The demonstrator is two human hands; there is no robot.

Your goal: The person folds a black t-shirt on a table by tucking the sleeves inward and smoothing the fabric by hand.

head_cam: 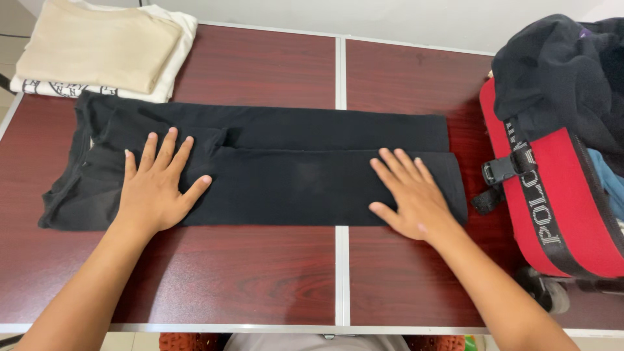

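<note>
Desk (pixel 260 279): everything in view is carried on it; a seam runs from near to far through its middle.
Folded garment (pixel 292 175): laid lengthwise from left to right across the middle of the desk, over the seam.
Left hand (pixel 156 188): pressed flat on the left part of the garment, fingers (pixel 166 146) spread toward the far side.
Right hand (pixel 413 195): pressed flat on the right part of the garment, near its right end.
Stack of folded clothes (pixel 97 49): placed at the far left corner, just behind the garment.
Suitcase (pixel 552 201): laid at the right edge of the desk, just right of the garment.
Bundled clothing (pixel 559 84): heaped on the far end of the suitcase.
</note>
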